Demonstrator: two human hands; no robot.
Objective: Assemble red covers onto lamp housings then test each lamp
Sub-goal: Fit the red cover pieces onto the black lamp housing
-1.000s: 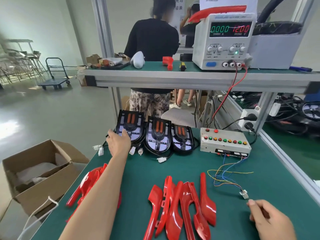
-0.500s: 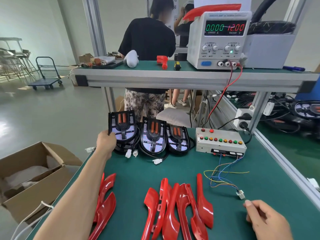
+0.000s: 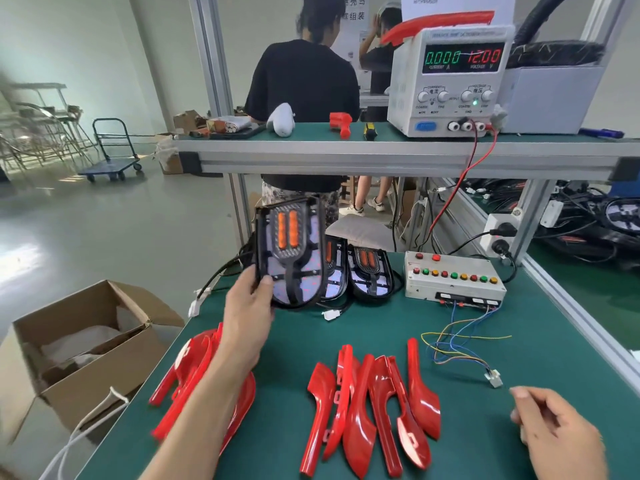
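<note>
The lamp housing (image 3: 292, 256) is up off the green worktop (image 3: 381, 327), held upright and tilted a little, its face with the two orange strips toward me. My left hand (image 3: 247, 311) is the grip on it: the thumb lies on the front at the lower left edge and the fingers curl behind, so the housing rises above and to the right of the hand. Just behind it two more housings (image 3: 370, 273) stand against each other at the back of the worktop, black cables and white plugs trailing beside them. A button control box (image 3: 455, 280) sits to their right, with coloured wires running to a small white connector (image 3: 494, 379). My right hand (image 3: 557, 434) hovers near that connector, fingers loosely curled, holding nothing. Red covers (image 3: 372, 410) lie in a cluster in front, and another pile (image 3: 194, 372) lies under my left forearm.
</note>
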